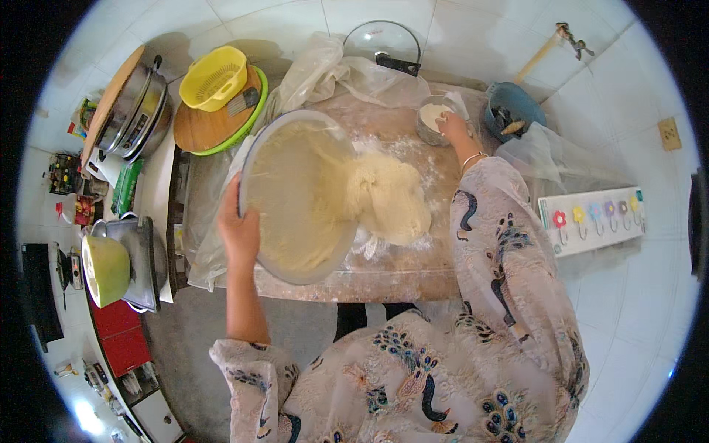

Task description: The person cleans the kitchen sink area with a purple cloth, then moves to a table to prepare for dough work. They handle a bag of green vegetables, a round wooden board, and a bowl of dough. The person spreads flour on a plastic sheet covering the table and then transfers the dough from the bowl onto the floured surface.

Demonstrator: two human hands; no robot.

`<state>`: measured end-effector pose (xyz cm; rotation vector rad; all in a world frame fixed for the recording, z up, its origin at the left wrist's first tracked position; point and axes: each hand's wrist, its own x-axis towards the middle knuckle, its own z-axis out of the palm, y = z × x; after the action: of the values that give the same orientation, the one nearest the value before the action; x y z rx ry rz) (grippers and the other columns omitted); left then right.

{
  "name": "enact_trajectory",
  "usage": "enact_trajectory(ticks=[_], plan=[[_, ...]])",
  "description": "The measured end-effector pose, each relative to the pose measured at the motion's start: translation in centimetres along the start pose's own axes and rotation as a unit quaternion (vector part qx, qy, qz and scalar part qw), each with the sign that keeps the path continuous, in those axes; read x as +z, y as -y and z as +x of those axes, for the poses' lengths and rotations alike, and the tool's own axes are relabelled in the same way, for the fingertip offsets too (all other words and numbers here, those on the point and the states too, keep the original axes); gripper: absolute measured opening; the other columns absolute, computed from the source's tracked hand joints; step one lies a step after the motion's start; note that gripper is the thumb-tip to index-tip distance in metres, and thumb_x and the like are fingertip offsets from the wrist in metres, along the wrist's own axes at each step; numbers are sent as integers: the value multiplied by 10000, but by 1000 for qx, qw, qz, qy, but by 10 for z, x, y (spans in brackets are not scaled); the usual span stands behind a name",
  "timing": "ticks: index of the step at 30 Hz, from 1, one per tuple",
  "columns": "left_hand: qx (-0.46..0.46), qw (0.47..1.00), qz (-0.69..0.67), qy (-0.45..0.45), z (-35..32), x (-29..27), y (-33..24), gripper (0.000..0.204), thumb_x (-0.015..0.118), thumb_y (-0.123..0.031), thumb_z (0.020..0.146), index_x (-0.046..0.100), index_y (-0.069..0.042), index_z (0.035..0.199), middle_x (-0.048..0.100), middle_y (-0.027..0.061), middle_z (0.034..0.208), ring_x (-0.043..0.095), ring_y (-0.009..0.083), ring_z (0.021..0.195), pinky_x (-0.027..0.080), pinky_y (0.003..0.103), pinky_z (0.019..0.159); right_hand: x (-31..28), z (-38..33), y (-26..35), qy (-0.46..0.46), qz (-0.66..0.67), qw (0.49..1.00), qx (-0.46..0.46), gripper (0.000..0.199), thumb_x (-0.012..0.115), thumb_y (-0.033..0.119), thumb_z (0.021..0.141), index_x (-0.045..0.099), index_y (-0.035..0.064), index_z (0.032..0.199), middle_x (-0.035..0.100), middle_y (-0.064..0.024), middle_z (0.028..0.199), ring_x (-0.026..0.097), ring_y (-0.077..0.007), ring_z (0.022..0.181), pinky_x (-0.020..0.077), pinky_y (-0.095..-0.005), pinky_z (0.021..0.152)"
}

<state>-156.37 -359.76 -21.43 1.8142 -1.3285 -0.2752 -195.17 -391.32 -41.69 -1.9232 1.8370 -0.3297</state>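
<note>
My left hand [239, 229] grips the left rim of a large metal basin [299, 199], fingers wrapped over its edge. The basin is tilted toward the right, with dough residue coating its inside. A soft, pale mass of dough [391, 198] spills over its right rim onto the floured wooden board [413, 283], part of it still touching the basin. At the far right of the board, my right hand [456, 131] reaches into a small round bowl of flour [432, 113]. Its fingers are bent together at the flour; the fingertips are partly hidden.
Crumpled clear plastic sheeting [310, 77] lies behind the basin, near a glass lid [384, 44]. A blue bucket [515, 107] stands at the back right, above a hook rack [593, 219]. A yellow basket [214, 79] and pots [131, 107] crowd the left side.
</note>
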Motion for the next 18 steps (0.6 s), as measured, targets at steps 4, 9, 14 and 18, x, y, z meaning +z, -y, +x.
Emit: enact_trajectory(ticks=[4, 9, 14, 18], plan=[[-23, 1000, 0, -12, 13, -2, -1, 524, 407, 92, 661, 503, 28, 1172, 554, 128, 1144, 511, 207, 1084, 356, 293, 941, 12, 32, 8, 25, -90, 995, -25, 480, 626, 261, 734, 509, 64, 1155, 596, -190, 1040, 582, -327, 938, 458, -399, 788], [-22, 998, 62, -14, 14, 2, -2, 525, 424, 77, 662, 501, 24, 1179, 551, 128, 1147, 510, 196, 1075, 359, 291, 937, 110, 107, -91, 55, -253, 963, -71, 569, 651, 229, 698, 462, 29, 1196, 592, -199, 1043, 574, -326, 964, 453, -408, 802], [-15, 998, 59, -16, 11, 5, -1, 541, 435, 68, 655, 483, 43, 1193, 553, 122, 1131, 512, 178, 1055, 363, 283, 927, 80, 126, -99, 76, -333, 936, -80, 398, 584, 233, 754, 542, 28, 1093, 597, -183, 1024, 595, -296, 909, 455, -412, 747], [-6, 996, 89, -21, 11, -1, 1, 532, 432, 68, 662, 484, 44, 1191, 559, 126, 1124, 517, 183, 1051, 367, 284, 924, 22, 72, -31, 156, -130, 967, -157, 355, 572, 188, 744, 575, 13, 1053, 608, -173, 967, 592, -288, 851, 463, -395, 730]])
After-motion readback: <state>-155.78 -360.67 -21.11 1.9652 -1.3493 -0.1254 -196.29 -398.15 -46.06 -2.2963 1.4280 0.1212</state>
